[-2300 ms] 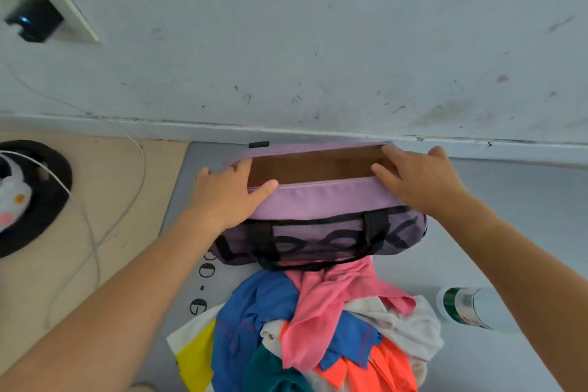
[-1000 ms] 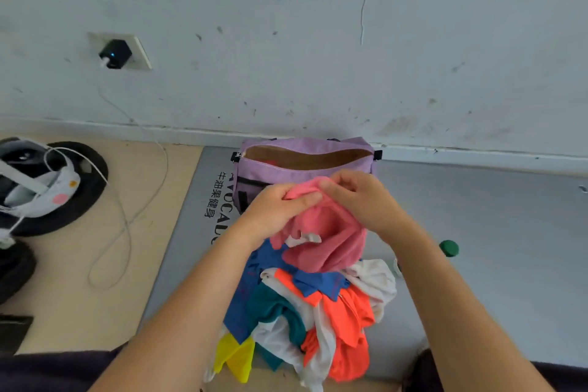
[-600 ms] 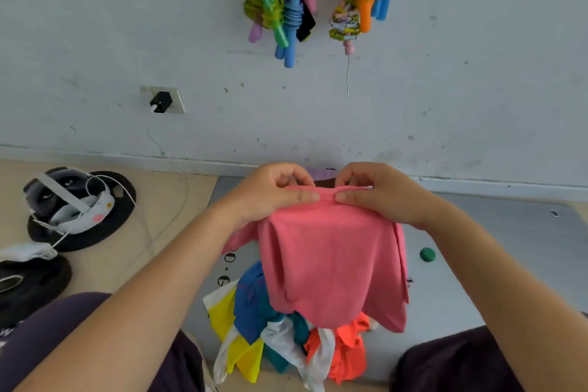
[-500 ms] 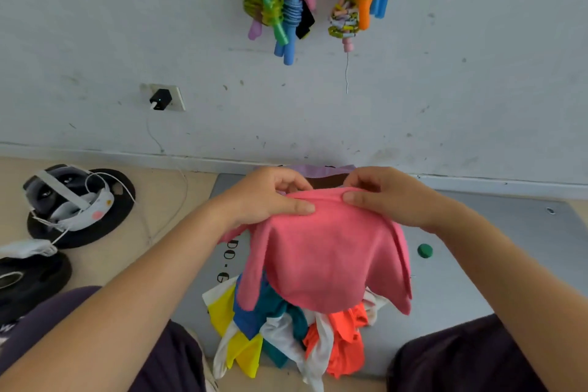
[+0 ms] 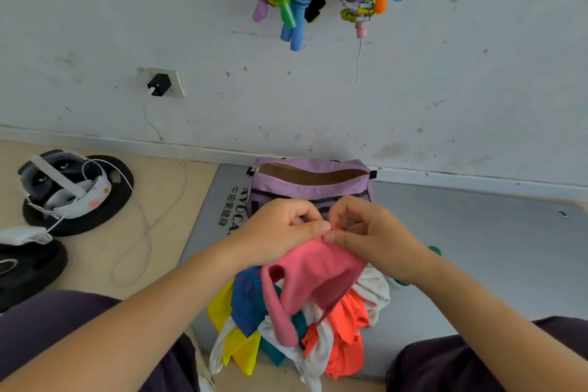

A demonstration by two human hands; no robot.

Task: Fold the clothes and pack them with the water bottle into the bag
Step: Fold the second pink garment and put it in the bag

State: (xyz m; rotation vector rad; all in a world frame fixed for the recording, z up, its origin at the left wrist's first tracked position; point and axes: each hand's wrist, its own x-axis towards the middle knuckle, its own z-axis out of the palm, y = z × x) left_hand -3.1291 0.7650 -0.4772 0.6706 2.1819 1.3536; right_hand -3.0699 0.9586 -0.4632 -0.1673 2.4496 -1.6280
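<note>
Against the scuffed white wall (image 5: 445,89) stood the open purple bag (image 5: 310,189) on a grey mat (image 5: 493,242). Just before the bag, the left hand (image 5: 280,232) and right hand (image 5: 369,232) pinched a pink garment (image 5: 315,270) above the clothes pile (image 5: 318,334).

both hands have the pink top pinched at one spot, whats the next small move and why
Probably slide the left hand and right hand apart along the pink top's edge to spread it flat. It hangs bunched over the clothes pile, unfolded, and the purple bag sits open.
</note>
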